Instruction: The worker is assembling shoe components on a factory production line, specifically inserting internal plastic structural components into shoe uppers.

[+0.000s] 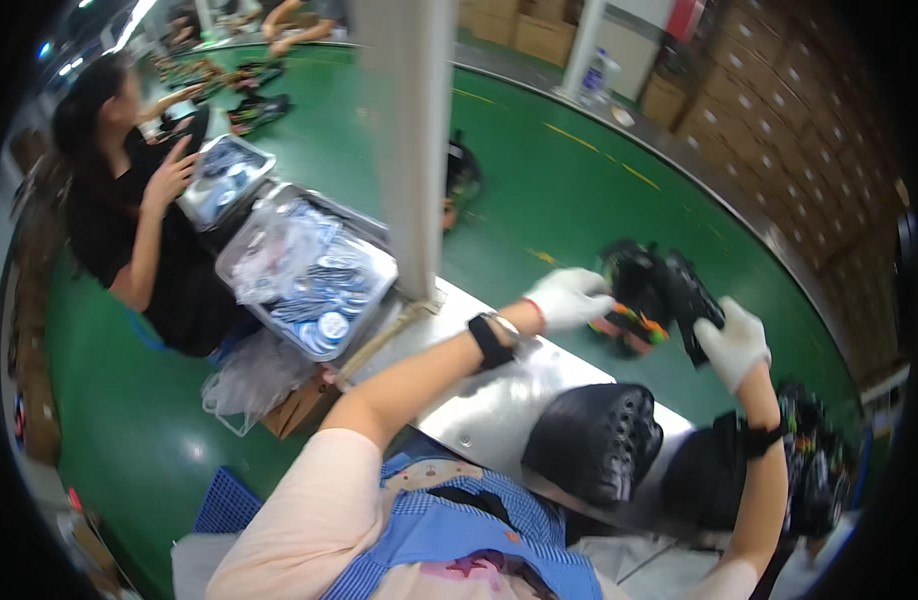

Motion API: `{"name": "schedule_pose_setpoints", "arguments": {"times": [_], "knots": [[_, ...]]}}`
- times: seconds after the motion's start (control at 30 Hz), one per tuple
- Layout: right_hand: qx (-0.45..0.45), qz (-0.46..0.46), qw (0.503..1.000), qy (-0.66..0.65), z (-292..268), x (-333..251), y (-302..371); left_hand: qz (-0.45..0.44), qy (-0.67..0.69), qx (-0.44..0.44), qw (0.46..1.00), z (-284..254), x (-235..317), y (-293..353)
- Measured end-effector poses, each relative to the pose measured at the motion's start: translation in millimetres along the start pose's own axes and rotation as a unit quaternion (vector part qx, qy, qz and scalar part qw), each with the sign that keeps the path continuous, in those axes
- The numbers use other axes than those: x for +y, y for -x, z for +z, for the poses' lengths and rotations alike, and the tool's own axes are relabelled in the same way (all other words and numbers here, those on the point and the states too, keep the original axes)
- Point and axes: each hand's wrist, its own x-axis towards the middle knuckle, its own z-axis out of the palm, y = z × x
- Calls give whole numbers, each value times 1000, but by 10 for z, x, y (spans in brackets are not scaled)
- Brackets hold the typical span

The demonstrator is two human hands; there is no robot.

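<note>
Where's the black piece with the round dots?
Head view, lower right: the black piece sits on the metal ledge, below and right of the left hand.

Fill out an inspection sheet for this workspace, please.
Surface: silver metal ledge beside a green worktop with yellow marks.
Job's things: blurred black item, orange parts close by; black boot with eyelets on the ledge.
Clutter: silver tray of blue-and-white pieces; clear plastic bag.
Hands: white-gloved; right hand grips the black item; left hand near the orange parts, contact unclear.
Cables: nothing seen.
Surroundings: co-worker, stacked cartons, pale post.
</note>
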Motion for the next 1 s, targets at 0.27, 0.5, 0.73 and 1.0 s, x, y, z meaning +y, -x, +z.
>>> {"name": "schedule_pose_setpoints", "arguments": {"times": [0.27, 0.5, 0.73, 1.0], "knots": [[-143, 73, 987, 4, 87, 190, -303, 46, -120, 25, 991, 172, -223, 46], [-224, 58, 971, -55, 376, -34, -625, 134, -170, 37, 976, 554, -231, -304], [-267, 29, 961, -65, 605, -111, -965, 62, -268, -41, 961, 710, -335, -533], [-259, -21, 955, 139, 909, -429, -1139, 84, -242, 10, 967, 879, -282, -340]]}}
